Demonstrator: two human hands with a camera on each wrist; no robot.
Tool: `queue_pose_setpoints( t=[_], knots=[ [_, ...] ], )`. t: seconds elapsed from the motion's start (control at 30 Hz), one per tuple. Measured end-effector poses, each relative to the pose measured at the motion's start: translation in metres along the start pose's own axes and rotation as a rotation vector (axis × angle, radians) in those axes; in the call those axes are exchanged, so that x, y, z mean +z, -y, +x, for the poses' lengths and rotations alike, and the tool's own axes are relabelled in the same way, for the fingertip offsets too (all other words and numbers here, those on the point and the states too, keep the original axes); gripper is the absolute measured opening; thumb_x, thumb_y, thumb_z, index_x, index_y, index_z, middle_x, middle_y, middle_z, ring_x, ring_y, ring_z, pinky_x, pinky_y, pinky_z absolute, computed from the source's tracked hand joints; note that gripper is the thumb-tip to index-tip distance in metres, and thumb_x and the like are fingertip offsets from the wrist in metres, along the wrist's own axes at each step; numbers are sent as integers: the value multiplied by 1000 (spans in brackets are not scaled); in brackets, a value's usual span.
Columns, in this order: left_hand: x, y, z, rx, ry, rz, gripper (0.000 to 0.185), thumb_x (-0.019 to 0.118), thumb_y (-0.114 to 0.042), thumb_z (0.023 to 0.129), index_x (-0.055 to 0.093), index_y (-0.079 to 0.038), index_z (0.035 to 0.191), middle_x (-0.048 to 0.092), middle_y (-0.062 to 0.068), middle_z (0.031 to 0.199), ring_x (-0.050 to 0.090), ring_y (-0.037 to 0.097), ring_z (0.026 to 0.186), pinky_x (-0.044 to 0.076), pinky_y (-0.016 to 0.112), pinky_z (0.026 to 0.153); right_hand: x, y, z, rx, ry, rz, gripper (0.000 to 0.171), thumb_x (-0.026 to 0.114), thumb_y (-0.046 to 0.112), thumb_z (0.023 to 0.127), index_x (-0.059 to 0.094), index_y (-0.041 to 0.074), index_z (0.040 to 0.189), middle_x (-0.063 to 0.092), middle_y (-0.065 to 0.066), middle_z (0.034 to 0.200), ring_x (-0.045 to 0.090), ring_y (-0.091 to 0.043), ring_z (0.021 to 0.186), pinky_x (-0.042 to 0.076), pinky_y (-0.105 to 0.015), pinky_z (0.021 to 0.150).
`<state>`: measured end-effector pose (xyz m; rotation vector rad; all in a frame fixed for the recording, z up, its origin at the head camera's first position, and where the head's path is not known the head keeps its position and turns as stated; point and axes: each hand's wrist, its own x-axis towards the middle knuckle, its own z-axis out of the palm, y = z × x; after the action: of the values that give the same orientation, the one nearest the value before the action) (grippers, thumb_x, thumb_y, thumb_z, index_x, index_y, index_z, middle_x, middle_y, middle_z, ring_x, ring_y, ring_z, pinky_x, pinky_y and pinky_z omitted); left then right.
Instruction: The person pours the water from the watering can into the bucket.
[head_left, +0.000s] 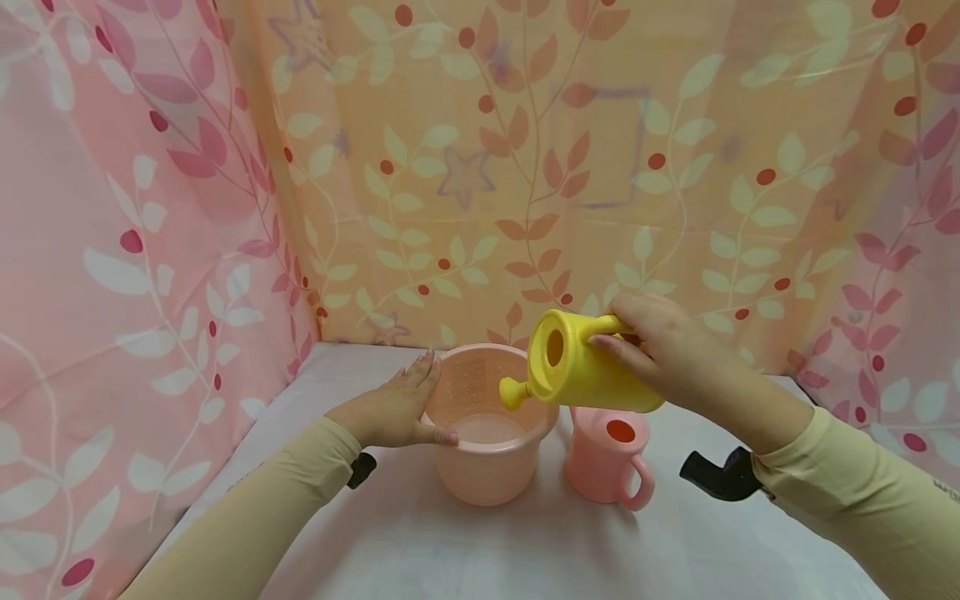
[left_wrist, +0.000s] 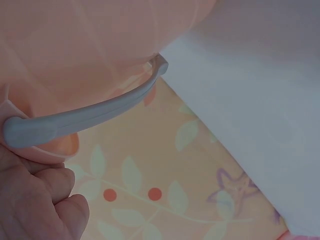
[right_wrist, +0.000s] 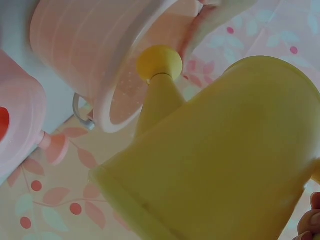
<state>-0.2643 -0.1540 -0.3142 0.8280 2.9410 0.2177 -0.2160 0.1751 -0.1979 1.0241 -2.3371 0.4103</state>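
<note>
The right hand [head_left: 660, 350] is clamped on the handle end of a yellow watering can [head_left: 581, 362], fingers curled over its back, and holds it in the air tipped over toward the left. The left hand [head_left: 397, 408] rests against the near-left side of a pink bucket [head_left: 487, 467], fingers together along the outer wall and the thumb lying over the rim, so it grips the rim lightly.

Behind and on both sides hangs a curtain [head_left: 525, 167] printed with leaves, berries and stars, pink on the flanks and orange-peach across the back. Below it lies the white surface [head_left: 480, 550] that carries the things.

The pink bucket stands upright on the surface near its middle. Its inside is speckled with droplets, and a shallow pool of water shows at the bottom. The left wrist view shows a grey bail handle [left_wrist: 85, 112] folded down along the bucket's side.

The watering can hangs over the bucket's right rim, its round filling hole facing the head camera. Just right of the bucket, partly under the can, stands a pink cup [head_left: 607, 454] with its handle toward the near right. The can's spout head [head_left: 513, 393] sits inside the bucket's mouth, above the water.
</note>
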Motion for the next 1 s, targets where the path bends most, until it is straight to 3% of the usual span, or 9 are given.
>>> queue_pose_setpoints(
  t=[1.0],
  knots=[
    [2,2,1,-14,-3,-23,123,42,-83,66,2,2,145,-5,18,151,-3,25,139,9,45,111,-1,5,1,8,24,-26,24,70,21,81,47,14,76,39,7,65,38,-10,65,36,-23,54]
  ],
)
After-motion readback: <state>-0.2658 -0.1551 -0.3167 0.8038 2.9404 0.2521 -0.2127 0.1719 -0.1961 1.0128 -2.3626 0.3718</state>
